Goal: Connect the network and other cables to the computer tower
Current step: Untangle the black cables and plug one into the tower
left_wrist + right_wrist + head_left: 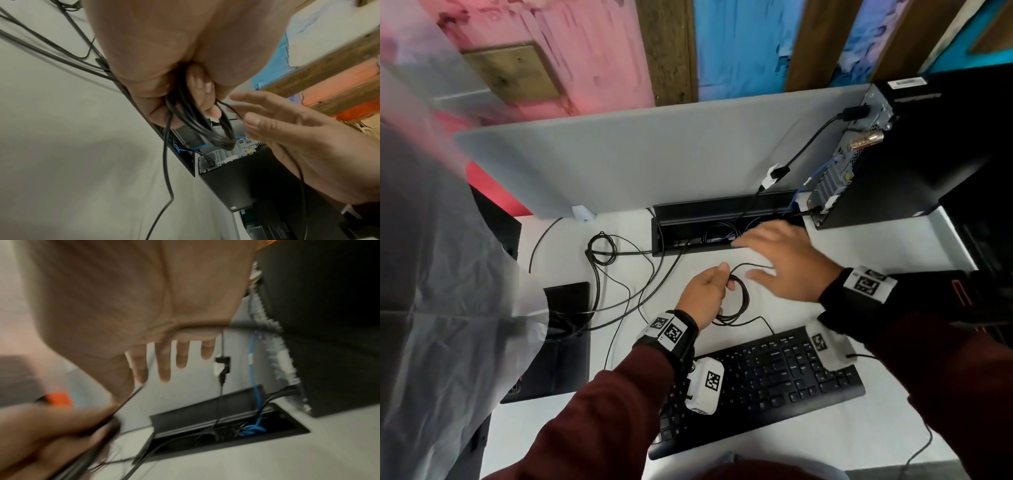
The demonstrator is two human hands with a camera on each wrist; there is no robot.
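**Coiled cable being readied for the tower**

The coil (738, 301), a thin black cable wound in loops, is hanging just above the counter (774, 308), between the keyboard (774, 380) and the cable tray (726, 224). The left hand (703, 294) is gripping it, fingers curled round the bundled loops, probably to keep the slack from tangling. One strand is running from the coil toward the right hand (787, 260), which is hovering with fingers spread and straight, holding nothing; it appears to be reaching for the free end, which cannot be made out. The tower (914, 150) is standing at the counter's far right, rear panel turned toward the person so the ports are facing the hands. A blue cable (825, 171) and a black one are already plugged in there.
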